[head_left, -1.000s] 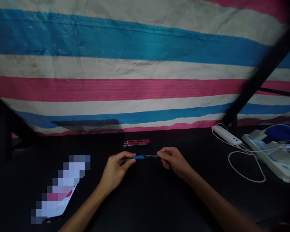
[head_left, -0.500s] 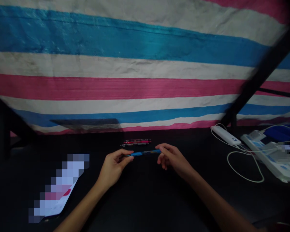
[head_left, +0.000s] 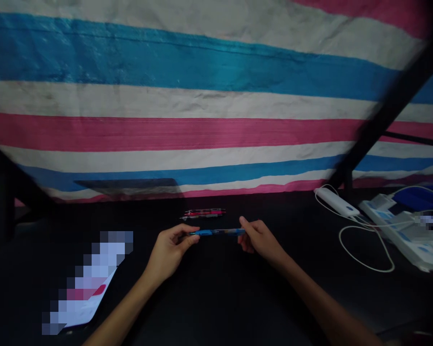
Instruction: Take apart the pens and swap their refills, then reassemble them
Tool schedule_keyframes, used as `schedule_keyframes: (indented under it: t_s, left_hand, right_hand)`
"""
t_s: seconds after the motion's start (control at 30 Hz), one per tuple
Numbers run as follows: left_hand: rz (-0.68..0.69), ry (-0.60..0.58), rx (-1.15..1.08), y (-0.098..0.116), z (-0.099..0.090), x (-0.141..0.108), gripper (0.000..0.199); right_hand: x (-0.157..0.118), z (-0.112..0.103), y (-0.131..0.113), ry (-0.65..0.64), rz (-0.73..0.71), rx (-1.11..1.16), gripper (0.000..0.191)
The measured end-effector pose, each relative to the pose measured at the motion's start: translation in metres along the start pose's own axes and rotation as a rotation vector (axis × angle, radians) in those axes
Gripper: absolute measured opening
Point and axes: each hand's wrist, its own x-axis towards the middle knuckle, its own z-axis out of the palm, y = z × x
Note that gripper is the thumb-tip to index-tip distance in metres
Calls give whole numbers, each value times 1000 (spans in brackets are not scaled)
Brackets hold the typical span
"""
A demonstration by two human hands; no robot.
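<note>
A blue pen (head_left: 218, 232) with a clear middle lies level between my two hands, above the black table. The thumb and fingertips of my left hand (head_left: 173, 245) pinch its left end. At its right end is my right hand (head_left: 259, 239), with the thumb raised at the tip and the other fingers curled beneath. Just beyond the blue pen, several pens (head_left: 205, 212), red and dark, rest side by side on the table.
A lit phone (head_left: 90, 288), partly pixelated, lies at the left. On the right are a white power bank (head_left: 337, 202), a looped white cable (head_left: 366, 270) and a white power strip (head_left: 404, 238). Striped sheeting (head_left: 202, 132) hangs behind.
The right end of the blue pen has dropped slightly, so the pen is more level. My right thumb has lifted and my right fingers have shifted under that end.
</note>
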Motion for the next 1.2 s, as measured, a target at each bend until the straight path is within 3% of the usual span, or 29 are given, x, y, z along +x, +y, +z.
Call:
schedule_keyframes:
  t_s: [0.07, 0.17, 0.23, 0.3, 0.47, 0.7, 0.8, 0.9, 0.97, 1.03, 1.1, 1.2]
  left_hand:
    - [-3, -1, -1, 0, -1, 1, 21]
    - [4, 3, 13, 1, -2, 2, 20]
    - [4, 7, 30, 1, -2, 3, 19]
    - [2, 3, 44, 1, -2, 2, 20]
    - [7, -35, 51, -1, -2, 3, 21]
    - [15, -37, 38, -3, -4, 5, 21]
    - [12, -47, 37, -2, -4, 4, 20]
    - [13, -44, 36, -2, -3, 3, 19]
    - [12, -37, 30, -2, -3, 4, 19]
    - [8, -37, 26, -3, -3, 4, 19]
    - [8, -42, 25, -4, -2, 5, 20]
    - [14, -52, 25, -4, -1, 5, 20]
  right_hand:
    - [-1, -3, -2, 22, -110, 66, 33]
    - [-2, -7, -4, -1, -267, 101, 40]
    - [-2, -8, -3, -14, -295, 67, 27]
    - [-1, -6, -1, -6, -281, 40, 17]
    - [-3, 1, -1, -49, -190, 50, 23]
    - [-4, -2, -1, -70, -243, -71, 20]
    - [-3, -1, 3, -70, -203, -140, 42]
    - [-4, -1, 1, -1, -285, -130, 25]
    - [-5, -2, -2, 46, -362, -129, 42]
    - [-6, -2, -4, 52, -387, -130, 36]
    - [-6, 0, -4, 24, -339, -88, 22]
    - [-5, 2, -2, -51, -237, -2, 24]
